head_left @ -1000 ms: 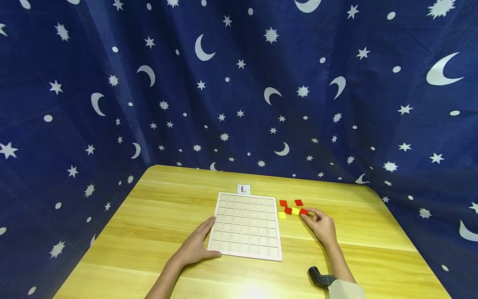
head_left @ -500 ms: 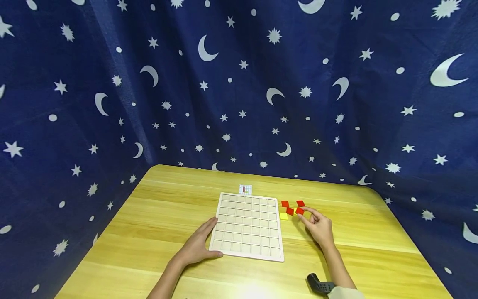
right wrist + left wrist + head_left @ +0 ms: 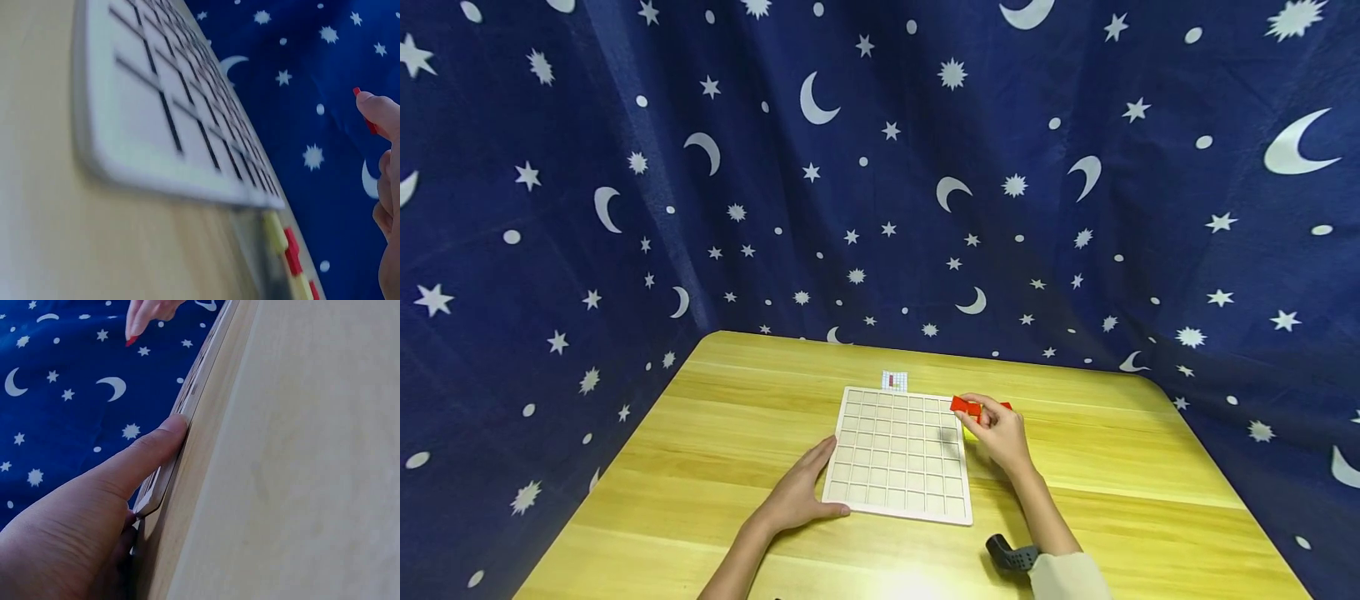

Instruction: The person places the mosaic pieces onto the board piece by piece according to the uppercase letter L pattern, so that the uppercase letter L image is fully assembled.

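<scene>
A cream board (image 3: 895,458) with a raised grid of square cells lies on the table in the head view. My left hand (image 3: 800,493) rests at its near left corner, fingers along the left side and thumb on the near edge. In the left wrist view the straight thumb (image 3: 150,450) lies against the board's rim (image 3: 164,487). Over the board's far right corner, my right hand (image 3: 1002,435) pinches a red square tile (image 3: 958,404) between thumb and fingers. The tile appears as a thin red edge (image 3: 357,91) past the thumb in the right wrist view.
Red tiles (image 3: 292,250) and yellow tiles (image 3: 274,231) lie beside the board's right side, partly hidden by the right hand in the head view. A small printed grid card (image 3: 895,381) sits behind the board. A star-and-moon curtain (image 3: 880,208) hangs beyond the wooden table (image 3: 760,375).
My right hand has picked the red tile from the loose group and carried it left to the board's far right corner. My left hand has stayed at the board.
</scene>
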A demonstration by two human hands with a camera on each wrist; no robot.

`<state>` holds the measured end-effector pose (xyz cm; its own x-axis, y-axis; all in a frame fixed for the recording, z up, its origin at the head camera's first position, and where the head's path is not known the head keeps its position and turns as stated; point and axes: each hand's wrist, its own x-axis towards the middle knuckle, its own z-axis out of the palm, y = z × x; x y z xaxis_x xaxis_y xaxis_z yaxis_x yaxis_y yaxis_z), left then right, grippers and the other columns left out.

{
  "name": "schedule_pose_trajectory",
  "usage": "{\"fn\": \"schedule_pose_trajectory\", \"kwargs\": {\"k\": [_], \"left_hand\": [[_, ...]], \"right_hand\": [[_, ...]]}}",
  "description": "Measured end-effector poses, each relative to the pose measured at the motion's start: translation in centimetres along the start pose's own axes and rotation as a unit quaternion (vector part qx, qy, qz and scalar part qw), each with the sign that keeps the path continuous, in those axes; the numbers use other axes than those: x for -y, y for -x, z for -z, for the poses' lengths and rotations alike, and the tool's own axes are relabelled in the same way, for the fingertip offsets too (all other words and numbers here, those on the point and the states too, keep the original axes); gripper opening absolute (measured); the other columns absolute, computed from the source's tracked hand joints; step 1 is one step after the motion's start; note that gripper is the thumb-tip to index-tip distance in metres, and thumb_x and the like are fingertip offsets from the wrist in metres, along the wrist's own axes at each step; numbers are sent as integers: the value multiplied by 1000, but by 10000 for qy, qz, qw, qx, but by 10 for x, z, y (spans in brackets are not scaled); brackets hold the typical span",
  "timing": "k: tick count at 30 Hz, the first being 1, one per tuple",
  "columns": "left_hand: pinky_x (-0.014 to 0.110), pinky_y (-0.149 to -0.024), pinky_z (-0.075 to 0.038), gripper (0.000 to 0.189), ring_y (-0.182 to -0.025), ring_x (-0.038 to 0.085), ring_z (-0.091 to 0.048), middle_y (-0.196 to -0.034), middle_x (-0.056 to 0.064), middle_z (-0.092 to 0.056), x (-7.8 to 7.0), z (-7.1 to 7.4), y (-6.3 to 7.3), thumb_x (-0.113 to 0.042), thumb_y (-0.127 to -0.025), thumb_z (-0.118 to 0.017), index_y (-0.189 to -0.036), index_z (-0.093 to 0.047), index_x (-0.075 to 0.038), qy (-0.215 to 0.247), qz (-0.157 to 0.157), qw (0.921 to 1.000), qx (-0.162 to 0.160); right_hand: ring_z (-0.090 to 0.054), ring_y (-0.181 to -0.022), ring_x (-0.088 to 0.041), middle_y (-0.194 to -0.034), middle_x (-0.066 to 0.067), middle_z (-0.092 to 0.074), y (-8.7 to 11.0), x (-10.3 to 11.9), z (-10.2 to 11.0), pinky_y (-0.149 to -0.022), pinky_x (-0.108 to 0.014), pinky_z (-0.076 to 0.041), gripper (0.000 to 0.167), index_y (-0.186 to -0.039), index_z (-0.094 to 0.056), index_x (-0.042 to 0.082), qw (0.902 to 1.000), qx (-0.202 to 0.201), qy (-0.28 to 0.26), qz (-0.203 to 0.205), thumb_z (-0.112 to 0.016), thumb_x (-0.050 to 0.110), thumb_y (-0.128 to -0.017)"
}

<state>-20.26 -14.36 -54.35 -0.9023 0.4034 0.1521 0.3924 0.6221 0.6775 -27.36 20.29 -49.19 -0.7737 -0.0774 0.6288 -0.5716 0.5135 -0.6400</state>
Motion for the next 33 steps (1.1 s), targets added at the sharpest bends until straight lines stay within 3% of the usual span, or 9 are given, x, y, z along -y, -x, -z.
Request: {"fn": "schedule_pose_trajectory", "kwargs": {"k": [6, 21, 33], "left_hand": [[49, -105, -24, 112, -136, 30, -18, -152, 9, -17, 1, -1, 0, -62, -65, -70, -147, -19, -4, -1, 13, 10000, 18], [52, -104, -25, 109, -136, 33, -20, -152, 10, -18, -2, 0, 0, -62, -66, -69, -145, -24, -1, -73, -19, 10000, 41], [52, -103, -27, 110, -135, 33, -21, -151, 10, -19, -1, 2, 1, -64, -65, -68, -145, -25, -1, -116, -5, 9999, 43]], "right_hand": [[-27, -43, -2, -49, 7, -34, -12, 9, -19, -38, -21, -22, 23, -98, -70, 10, 9995, 176, -248, 28, -76, 14, -76], [-27, -43, 0, -49, 15, -32, -29, 22, -65, -41, -21, -26, 22, -97, -71, 12, 9985, 404, -132, 357, -77, 16, -76], [-26, -41, 1, -47, 14, -31, -23, 26, -95, -40, -19, -24, 21, -97, -71, 17, 9955, 942, 52, -27, -76, 25, -77]]}}
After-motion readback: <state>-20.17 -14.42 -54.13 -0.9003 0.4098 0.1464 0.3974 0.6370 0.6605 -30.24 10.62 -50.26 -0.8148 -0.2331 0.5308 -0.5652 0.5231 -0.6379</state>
